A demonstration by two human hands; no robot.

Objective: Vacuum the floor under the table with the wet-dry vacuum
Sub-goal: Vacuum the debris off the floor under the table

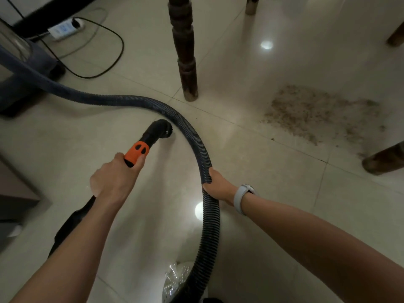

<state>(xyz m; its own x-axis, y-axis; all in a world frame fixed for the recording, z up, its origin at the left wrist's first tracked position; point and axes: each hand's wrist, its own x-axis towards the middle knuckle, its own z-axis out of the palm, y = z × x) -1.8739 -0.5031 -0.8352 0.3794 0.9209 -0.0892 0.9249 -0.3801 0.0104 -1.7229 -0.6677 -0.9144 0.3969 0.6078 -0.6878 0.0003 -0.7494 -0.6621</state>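
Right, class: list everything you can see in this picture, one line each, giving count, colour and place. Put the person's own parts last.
vacuum hose: one, dark ribbed, curving across the floor from the left to the bottom.
nozzle: one, black with orange collar, centre, tip near the floor.
vacuum body: one, dark blue, left edge, partly cut off.
debris patch: one, brown crumbs, right, on the tiles.
table legs: four in view, dark wood, top and right.
power strip: one, white, top left, black cable plugged in.
floor: pale glossy tiles.
watch: one, grey, on the right wrist.
left hand: grips the nozzle handle.
right hand: grips the hose.
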